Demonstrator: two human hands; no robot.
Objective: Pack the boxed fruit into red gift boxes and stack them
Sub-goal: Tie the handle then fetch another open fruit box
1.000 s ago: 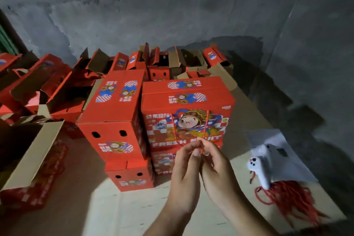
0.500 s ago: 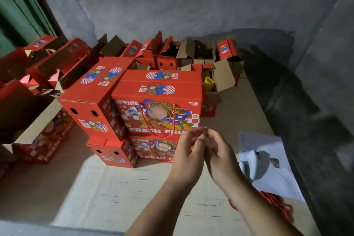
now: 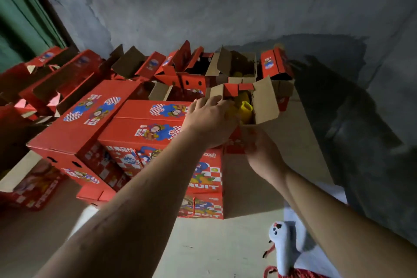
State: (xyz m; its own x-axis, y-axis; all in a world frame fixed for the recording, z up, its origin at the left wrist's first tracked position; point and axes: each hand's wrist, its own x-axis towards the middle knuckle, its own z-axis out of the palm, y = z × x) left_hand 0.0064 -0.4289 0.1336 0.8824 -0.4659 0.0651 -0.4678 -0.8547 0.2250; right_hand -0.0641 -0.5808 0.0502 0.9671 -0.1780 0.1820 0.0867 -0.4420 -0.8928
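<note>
Two hands in the head view, both mine. Left hand (image 3: 208, 117): reached forward over the closed boxes, fingers spread wide and laid on the near edge of the open box (image 3: 262, 101); whether they grip it I cannot tell. Right hand (image 3: 259, 149): lower, palm turned inward, fingers loosely open beside the red side of that same box, holding nothing I can make out. Open box: flaps up, brown card inside, yellow fruit wrap (image 3: 244, 109) showing within. Closed stack (image 3: 162, 133): red gift boxes, printed cartoon lids, one upon another, directly below my left forearm, just left of the open box. Second closed stack (image 3: 90, 117): touching the first on its left. Further open red boxes (image 3: 191, 67): many, flaps raised, ranged along the grey wall (image 3: 225, 7). White tool (image 3: 283, 246): lying on a pale sheet (image 3: 316, 259) at lower right, red cord (image 3: 293, 274) heaped beside it. Floor (image 3: 225, 244): pale board.
</note>
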